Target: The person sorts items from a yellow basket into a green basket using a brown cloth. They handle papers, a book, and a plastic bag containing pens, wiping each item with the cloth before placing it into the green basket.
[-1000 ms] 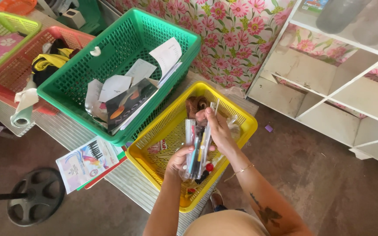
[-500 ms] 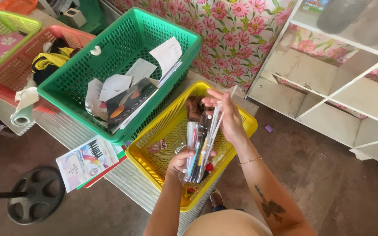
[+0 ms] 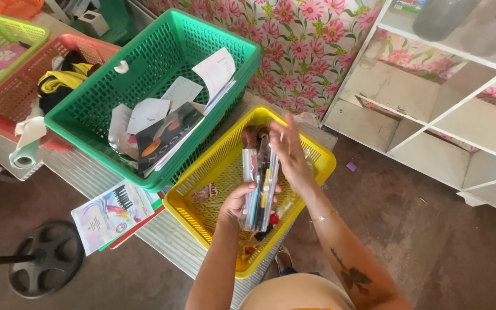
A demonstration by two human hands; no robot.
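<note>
While the left hand point(image 3: 237, 204) grips a pen bundle point(image 3: 259, 186) mid-frame over the yellow basket point(image 3: 202, 201), sorting looks underway. Right hand point(image 3: 290, 158), fingers loose, touches the tips; next likely needs a pinch.

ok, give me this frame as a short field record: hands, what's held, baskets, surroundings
left hand: grips a clear pencil case of pens from below
right hand: at the top of the case, fingers spread
yellow basket: directly under the hands, small items inside
green basket: to the left, holds papers and a dark booklet
red basket: further left, holds yellow and black fabric
booklets: on the table edge beside the yellow basket
white shelf unit: to the right
</note>
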